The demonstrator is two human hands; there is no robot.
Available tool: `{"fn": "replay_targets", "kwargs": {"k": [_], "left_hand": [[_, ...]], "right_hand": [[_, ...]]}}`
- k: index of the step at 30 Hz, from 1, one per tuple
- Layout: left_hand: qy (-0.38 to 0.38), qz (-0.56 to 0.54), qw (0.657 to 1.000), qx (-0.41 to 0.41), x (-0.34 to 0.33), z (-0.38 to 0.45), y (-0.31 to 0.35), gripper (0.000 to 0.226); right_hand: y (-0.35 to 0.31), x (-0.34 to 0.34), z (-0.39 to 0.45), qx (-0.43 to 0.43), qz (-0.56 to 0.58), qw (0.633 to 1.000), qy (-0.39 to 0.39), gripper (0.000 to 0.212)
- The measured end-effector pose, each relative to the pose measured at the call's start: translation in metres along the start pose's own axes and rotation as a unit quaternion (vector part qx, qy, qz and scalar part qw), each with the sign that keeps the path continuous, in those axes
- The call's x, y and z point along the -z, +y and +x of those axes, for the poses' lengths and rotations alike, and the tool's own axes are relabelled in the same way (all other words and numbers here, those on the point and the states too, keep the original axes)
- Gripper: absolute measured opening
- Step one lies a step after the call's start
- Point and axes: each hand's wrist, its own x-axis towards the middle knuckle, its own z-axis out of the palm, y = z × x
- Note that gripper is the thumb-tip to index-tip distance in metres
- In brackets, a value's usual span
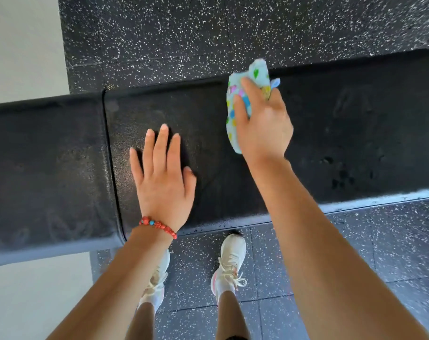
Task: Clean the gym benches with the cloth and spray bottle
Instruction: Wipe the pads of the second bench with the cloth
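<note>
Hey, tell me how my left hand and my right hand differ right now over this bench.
The left hand lies flat with straight, spread fingers on the black bench pad, holding nothing; the right hand grips a light blue patterned cloth. The left wrist wears a red beaded bracelet; the right wrist is bare. The left hand sits nearer the pad's near edge; the right reaches toward its far edge. Both are over the same pad.

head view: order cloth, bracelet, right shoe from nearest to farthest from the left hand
From the left hand:
1. bracelet, on its own wrist.
2. cloth, to the right, gripped by the right hand.
3. right shoe, below on the floor.
</note>
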Motion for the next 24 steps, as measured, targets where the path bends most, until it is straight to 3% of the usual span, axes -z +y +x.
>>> {"fn": "replay_targets", "kwargs": {"k": [4,10,15,19,24], "left_hand": [[-0.011,-0.017,0.999,-0.036,-0.008,0.004,0.035,0.054],[-0.035,0.016,0.999,-0.019,-0.02,0.004,0.042,0.056],[-0.02,0.021,0.999,-0.024,-0.023,0.004,0.04,0.055],[-0.006,0.023,0.999,-0.032,-0.024,0.004,0.041,0.053],[-0.005,0.023,0.999,-0.024,-0.023,0.004,0.044,0.052]], "right_hand": [[0.01,0.007,-0.014,0.036,-0.002,0.999,0.005,0.031],[0.057,0.041,-0.083,0.052,-0.017,0.998,0.013,0.027],[0.056,0.037,-0.042,0.069,-0.02,0.997,0.0,0.024],[0.059,0.029,0.017,0.011,-0.026,1.0,0.001,0.032],[0.073,0.043,-0.032,0.016,0.005,1.0,0.019,0.029]]}}
